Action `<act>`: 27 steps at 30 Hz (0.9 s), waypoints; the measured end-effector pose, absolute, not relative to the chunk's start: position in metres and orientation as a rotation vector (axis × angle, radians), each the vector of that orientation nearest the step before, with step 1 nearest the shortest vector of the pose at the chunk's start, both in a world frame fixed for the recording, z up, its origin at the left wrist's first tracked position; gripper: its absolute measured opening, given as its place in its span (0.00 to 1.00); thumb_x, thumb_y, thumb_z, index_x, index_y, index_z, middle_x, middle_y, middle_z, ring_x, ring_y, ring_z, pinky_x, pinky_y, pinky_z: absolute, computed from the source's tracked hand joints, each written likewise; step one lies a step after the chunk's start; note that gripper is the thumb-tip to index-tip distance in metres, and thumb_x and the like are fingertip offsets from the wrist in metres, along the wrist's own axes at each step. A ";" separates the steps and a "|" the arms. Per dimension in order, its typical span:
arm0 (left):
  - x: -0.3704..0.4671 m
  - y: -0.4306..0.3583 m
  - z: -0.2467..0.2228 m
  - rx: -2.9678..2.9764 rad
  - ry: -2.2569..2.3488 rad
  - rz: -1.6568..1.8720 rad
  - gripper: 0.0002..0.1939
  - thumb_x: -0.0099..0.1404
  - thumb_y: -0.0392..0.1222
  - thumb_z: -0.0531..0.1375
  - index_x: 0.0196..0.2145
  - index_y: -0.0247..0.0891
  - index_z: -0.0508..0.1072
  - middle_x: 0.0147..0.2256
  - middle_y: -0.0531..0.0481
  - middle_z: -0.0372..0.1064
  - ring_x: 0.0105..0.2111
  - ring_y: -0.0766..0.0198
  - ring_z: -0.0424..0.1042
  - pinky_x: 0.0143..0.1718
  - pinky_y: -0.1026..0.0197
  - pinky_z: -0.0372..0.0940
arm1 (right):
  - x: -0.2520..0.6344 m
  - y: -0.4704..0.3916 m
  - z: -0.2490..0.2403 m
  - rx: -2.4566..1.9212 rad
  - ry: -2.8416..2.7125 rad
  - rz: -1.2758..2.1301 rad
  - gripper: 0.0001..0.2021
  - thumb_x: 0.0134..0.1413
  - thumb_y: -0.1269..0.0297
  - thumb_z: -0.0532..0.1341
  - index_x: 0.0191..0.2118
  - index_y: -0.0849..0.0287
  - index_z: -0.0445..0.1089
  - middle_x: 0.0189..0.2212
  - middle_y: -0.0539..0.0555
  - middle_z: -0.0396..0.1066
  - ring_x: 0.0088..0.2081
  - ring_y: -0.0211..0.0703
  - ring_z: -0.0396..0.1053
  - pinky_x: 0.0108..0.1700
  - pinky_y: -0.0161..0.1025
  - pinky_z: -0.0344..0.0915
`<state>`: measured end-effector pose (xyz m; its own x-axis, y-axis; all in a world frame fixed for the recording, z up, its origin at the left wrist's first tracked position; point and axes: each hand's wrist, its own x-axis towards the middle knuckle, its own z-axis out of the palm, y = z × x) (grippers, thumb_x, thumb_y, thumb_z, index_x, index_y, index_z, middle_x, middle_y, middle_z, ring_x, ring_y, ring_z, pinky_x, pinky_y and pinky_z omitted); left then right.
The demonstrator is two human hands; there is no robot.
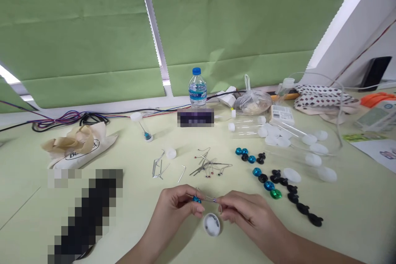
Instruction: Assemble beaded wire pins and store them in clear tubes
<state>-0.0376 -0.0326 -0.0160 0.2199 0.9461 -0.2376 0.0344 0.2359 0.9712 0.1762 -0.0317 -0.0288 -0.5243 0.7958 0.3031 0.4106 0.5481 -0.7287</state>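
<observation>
Above the table's near edge, my left hand (177,206) pinches a small shiny blue knob-like piece (196,199) between thumb and fingertips. My right hand (249,214) is closed on a thin metal wire (209,198) that reaches across toward the blue piece; a small purplish bit sits on it near my fingertips. Whether the wire enters the blue piece is too small to tell. Just below, between my hands, lies a round white cap (212,225) with small dark bits inside. Beyond my hands are a pile of thin wires with tiny coloured ends (210,167) and several L-shaped metal keys (158,169).
At right lie blue (269,185), green (276,194) and black knobs (303,208), then clear tubes with white caps (247,126). A water bottle (197,90) stands at the back. A capped tube (142,128) and cloth pouch (82,146) are leftward; cables (62,119) run behind.
</observation>
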 end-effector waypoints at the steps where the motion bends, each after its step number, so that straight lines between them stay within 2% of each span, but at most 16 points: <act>1: -0.038 -0.033 -0.016 1.134 1.161 0.866 0.04 0.53 0.34 0.64 0.30 0.36 0.77 0.25 0.51 0.73 0.27 0.64 0.71 0.33 0.63 0.65 | 0.176 -0.032 -0.028 -0.973 -2.138 0.815 0.08 0.62 0.64 0.55 0.42 0.56 0.71 0.27 0.51 0.73 0.27 0.38 0.70 0.30 0.35 0.65; 5: -0.038 -0.034 -0.015 1.145 1.173 0.856 0.06 0.51 0.32 0.64 0.30 0.37 0.77 0.29 0.50 0.76 0.31 0.62 0.72 0.35 0.63 0.64 | 0.177 -0.031 -0.025 -0.958 -2.097 0.867 0.09 0.61 0.64 0.55 0.42 0.55 0.72 0.27 0.51 0.74 0.26 0.38 0.71 0.29 0.34 0.66; 10: -0.036 -0.035 -0.012 1.128 1.191 0.855 0.06 0.51 0.33 0.65 0.30 0.37 0.77 0.27 0.50 0.75 0.29 0.63 0.71 0.34 0.62 0.65 | 0.178 -0.030 -0.025 -0.951 -2.102 0.882 0.10 0.62 0.64 0.55 0.41 0.56 0.73 0.25 0.51 0.73 0.25 0.38 0.70 0.28 0.35 0.65; 14: -0.034 -0.037 -0.013 1.122 1.179 0.851 0.05 0.51 0.34 0.65 0.30 0.35 0.77 0.25 0.50 0.74 0.27 0.64 0.71 0.32 0.63 0.65 | 0.176 -0.031 -0.022 -1.039 -2.048 1.044 0.11 0.62 0.63 0.53 0.35 0.57 0.72 0.24 0.51 0.71 0.24 0.36 0.68 0.27 0.34 0.66; 19: -0.033 -0.041 -0.012 1.175 1.133 0.847 0.07 0.55 0.40 0.65 0.30 0.34 0.76 0.26 0.48 0.74 0.27 0.63 0.72 0.32 0.62 0.66 | 0.173 -0.031 -0.019 -1.144 -1.997 1.196 0.14 0.63 0.61 0.52 0.28 0.58 0.67 0.22 0.48 0.69 0.22 0.34 0.67 0.24 0.31 0.65; 21: -0.033 -0.041 -0.010 1.193 1.132 0.851 0.08 0.56 0.42 0.64 0.29 0.34 0.76 0.25 0.48 0.74 0.27 0.63 0.72 0.31 0.62 0.67 | 0.175 -0.030 -0.020 -1.148 -2.079 1.053 0.11 0.63 0.60 0.53 0.31 0.57 0.67 0.24 0.49 0.70 0.22 0.34 0.68 0.25 0.31 0.66; 23: -0.034 -0.040 -0.009 1.183 1.140 0.854 0.07 0.57 0.42 0.64 0.29 0.33 0.76 0.24 0.48 0.73 0.26 0.63 0.73 0.31 0.63 0.66 | 0.178 -0.030 -0.019 -1.079 -2.225 0.679 0.08 0.63 0.62 0.53 0.41 0.56 0.68 0.33 0.53 0.73 0.28 0.38 0.71 0.30 0.34 0.69; 25: -0.034 -0.038 -0.008 1.160 1.142 0.849 0.07 0.57 0.41 0.63 0.28 0.34 0.76 0.24 0.49 0.73 0.26 0.64 0.73 0.31 0.63 0.66 | 0.183 -0.030 -0.016 -0.881 -2.391 0.229 0.12 0.64 0.67 0.51 0.50 0.58 0.66 0.40 0.58 0.72 0.36 0.44 0.72 0.36 0.41 0.70; 27: -0.035 -0.037 -0.008 1.147 1.140 0.838 0.07 0.57 0.41 0.64 0.28 0.34 0.75 0.23 0.50 0.72 0.25 0.64 0.73 0.31 0.63 0.66 | 0.186 -0.030 -0.012 -0.640 -2.507 -0.088 0.16 0.62 0.73 0.49 0.51 0.62 0.66 0.42 0.62 0.72 0.40 0.50 0.71 0.40 0.46 0.68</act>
